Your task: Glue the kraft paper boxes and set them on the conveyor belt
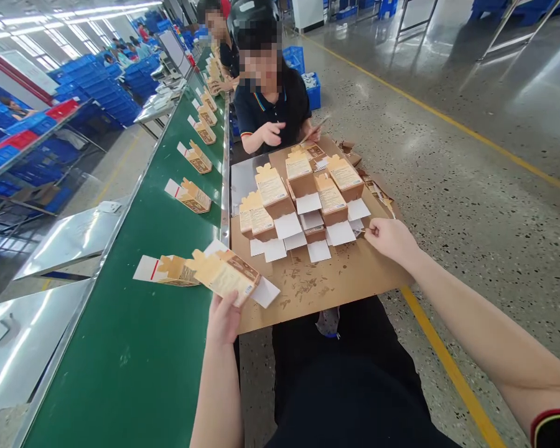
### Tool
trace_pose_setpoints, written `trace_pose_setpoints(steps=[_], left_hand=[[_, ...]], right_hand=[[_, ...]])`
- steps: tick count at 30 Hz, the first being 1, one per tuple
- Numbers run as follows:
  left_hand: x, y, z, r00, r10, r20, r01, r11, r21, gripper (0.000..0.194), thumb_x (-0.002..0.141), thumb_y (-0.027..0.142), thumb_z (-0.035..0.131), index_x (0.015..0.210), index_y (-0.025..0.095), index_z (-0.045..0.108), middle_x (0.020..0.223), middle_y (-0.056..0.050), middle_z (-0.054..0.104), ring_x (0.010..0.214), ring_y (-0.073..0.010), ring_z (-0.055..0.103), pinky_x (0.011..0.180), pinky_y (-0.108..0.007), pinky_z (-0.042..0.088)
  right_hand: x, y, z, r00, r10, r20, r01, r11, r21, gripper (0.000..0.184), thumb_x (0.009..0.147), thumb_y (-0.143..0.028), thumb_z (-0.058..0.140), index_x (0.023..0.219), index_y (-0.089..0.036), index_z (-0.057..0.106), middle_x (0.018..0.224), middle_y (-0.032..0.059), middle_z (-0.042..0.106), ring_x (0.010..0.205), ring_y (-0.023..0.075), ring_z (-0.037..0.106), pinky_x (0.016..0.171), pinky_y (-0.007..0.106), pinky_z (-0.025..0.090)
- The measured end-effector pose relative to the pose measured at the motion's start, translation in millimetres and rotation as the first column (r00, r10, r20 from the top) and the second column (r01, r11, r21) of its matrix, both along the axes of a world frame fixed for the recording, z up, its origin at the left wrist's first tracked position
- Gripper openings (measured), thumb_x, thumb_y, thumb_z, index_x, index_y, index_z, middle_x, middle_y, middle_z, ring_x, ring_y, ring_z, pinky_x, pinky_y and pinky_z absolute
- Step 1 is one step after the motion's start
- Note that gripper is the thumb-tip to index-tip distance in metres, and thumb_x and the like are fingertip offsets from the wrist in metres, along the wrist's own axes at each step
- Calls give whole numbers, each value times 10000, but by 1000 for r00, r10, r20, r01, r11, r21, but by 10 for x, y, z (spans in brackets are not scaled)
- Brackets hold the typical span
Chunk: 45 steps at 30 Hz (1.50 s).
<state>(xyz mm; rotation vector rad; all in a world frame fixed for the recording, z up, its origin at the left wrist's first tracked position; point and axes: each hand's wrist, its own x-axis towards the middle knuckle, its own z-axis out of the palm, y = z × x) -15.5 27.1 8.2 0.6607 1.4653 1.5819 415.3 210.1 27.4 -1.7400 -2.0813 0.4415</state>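
My left hand (225,316) grips a tan and brown carton (228,274) near the belt's edge. Its scalloped end flaps stand open on the left, and a white flap sticks out at the lower right. Just behind it, another carton (180,271) lies on the green conveyor belt (135,336). At the right side of the cardboard-covered table, my right hand (388,238) is closed, fingers pinched beside the pile of cartons (273,190); what it pinches, if anything, is too small to name. Several cartons in that pile show white flaps facing me.
A row of cartons (196,196) runs up the belt. Across the cardboard sheet (326,280), dotted with brown scraps, a co-worker (273,106) holds a flat piece in one hand. Another person sits farther along. Blue crates (312,90) stand on the floor behind.
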Motion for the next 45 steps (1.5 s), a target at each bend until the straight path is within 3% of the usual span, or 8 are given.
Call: trace_pose_setpoints(steps=[4,9,15,18,23,30,36,45], left_hand=[[243,-239,-203,997,-71,32,74,990,-118,806,687,521,1040,1394,289,728,1534,-152,734,1452,-426,681,1153,-569,623],[368,-138,-213,992,-122,27,125,981,-147,784,648,517,1075,1299,245,735,1458,-168,767,1423,-400,705,1219,-547,571],[469,-13,-136,994,-104,-39,97,983,-155,782,645,538,1074,1269,225,722,1376,-166,792,1351,-382,746,1188,-542,585],[525,-16,-154,992,-97,-76,85,984,-155,754,652,545,1068,1237,219,721,1352,-167,795,1303,-371,769,1158,-537,605],[548,-34,-191,991,-94,-95,81,987,-136,734,628,534,1082,1183,224,714,1286,-146,811,1221,-339,799,1123,-512,632],[586,-31,-199,988,-111,-109,98,989,-112,720,651,509,1077,1189,233,685,1273,-140,807,1225,-339,796,1104,-510,640],[672,-89,-235,981,-97,-167,85,994,-75,825,626,481,1080,1278,253,630,1289,-130,786,1237,-336,787,1101,-500,635],[840,-315,-279,856,-62,-513,-14,989,-144,751,633,393,1034,1190,280,543,1164,-87,727,1134,-342,784,949,-482,669]], right_hand=[[-107,146,9,995,17,101,-11,998,-58,335,840,-185,654,585,-262,450,585,40,602,581,184,526,576,306,291],[-21,112,122,997,-13,81,19,997,-74,365,859,-195,661,583,-263,431,578,32,583,572,177,500,579,314,297],[281,-595,66,973,-119,-197,144,983,116,318,986,-350,635,705,-259,517,587,-6,561,539,150,490,559,299,358],[-7,-1170,-132,927,32,-374,44,980,192,291,1061,-343,593,787,-246,605,619,-16,597,516,141,512,527,281,383],[-969,-1779,-518,824,417,-384,-334,904,266,308,1055,-154,560,761,-242,531,636,-39,549,540,116,496,586,250,391],[-1427,-1777,-798,837,485,-252,-438,871,221,320,1037,-137,517,738,-237,458,648,-25,518,568,123,432,583,279,305],[-1196,-1690,-745,866,368,-339,-302,924,233,345,1071,-189,509,738,-248,440,625,-28,499,550,125,456,576,273,350],[-817,-1701,-606,832,163,-531,-93,983,157,317,1068,-248,567,760,-256,497,610,-45,516,511,118,471,540,250,411]])
